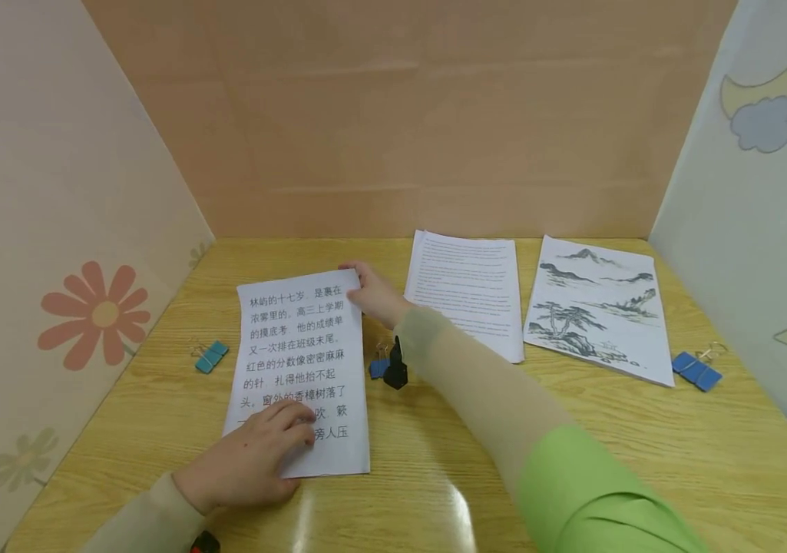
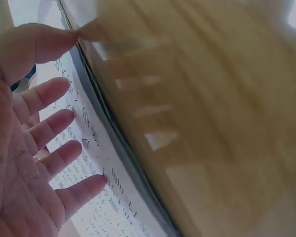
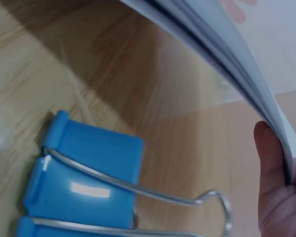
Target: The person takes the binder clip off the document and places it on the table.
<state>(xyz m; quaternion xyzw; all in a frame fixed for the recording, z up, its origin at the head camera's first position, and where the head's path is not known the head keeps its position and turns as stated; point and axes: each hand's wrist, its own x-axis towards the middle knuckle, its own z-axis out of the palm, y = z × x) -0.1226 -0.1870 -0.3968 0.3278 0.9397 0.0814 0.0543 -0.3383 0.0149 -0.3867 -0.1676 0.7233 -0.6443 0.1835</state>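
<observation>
A stack of white sheets with large printed Chinese characters lies left of centre in the head view. My right hand pinches its top right corner; in the right wrist view the stack's layered edge runs between thumb and fingers, lifted off the table. My left hand rests over the lower left part of the stack. In the left wrist view its fingers extend onto the printed page, while the thumb lies at the stack's edge. A blue binder clip sits just below my right wrist.
A stack of finely printed sheets lies behind my right forearm. Right of it is a landscape ink drawing, with another blue binder clip beside it. A teal binder clip lies left. Walls enclose the wooden table on three sides.
</observation>
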